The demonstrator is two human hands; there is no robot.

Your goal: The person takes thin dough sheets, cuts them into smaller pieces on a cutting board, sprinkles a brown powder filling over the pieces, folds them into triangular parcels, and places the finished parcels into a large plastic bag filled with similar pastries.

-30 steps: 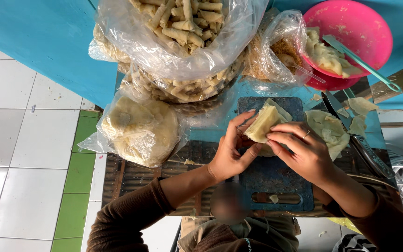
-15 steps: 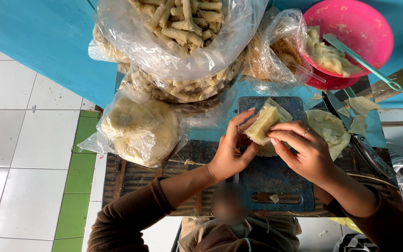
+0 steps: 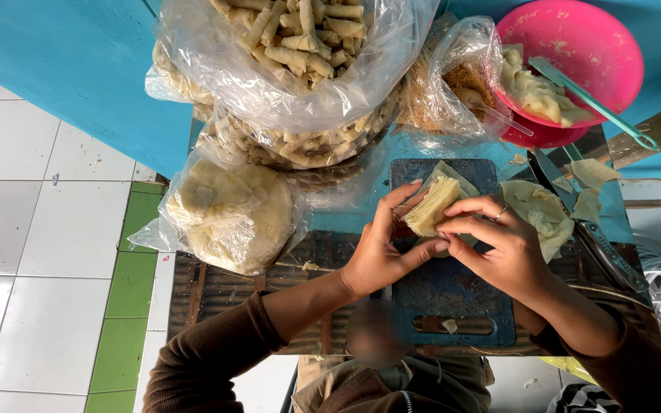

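My left hand (image 3: 380, 245) and my right hand (image 3: 499, 248) both grip a pale, half-rolled spring roll wrapper (image 3: 431, 205) just above a blue cutting board (image 3: 453, 294). The left fingers hold its left side while the thumb presses underneath. My right hand's fingers curl over its lower right edge; a ring shows on one finger. A corner of the wrapper sticks up behind the roll.
A big plastic bag of finished rolls (image 3: 300, 46) fills the back. A bagged stack of round wrappers (image 3: 227, 214) lies left. Loose wrappers (image 3: 541, 214) lie right of the board. A pink bowl (image 3: 590, 53) holds filling and a teal spoon (image 3: 594, 103). A knife (image 3: 598, 237) lies at right.
The roll has been turned a little tighter between my hands. Both hands stay over the board in nearly the same place.
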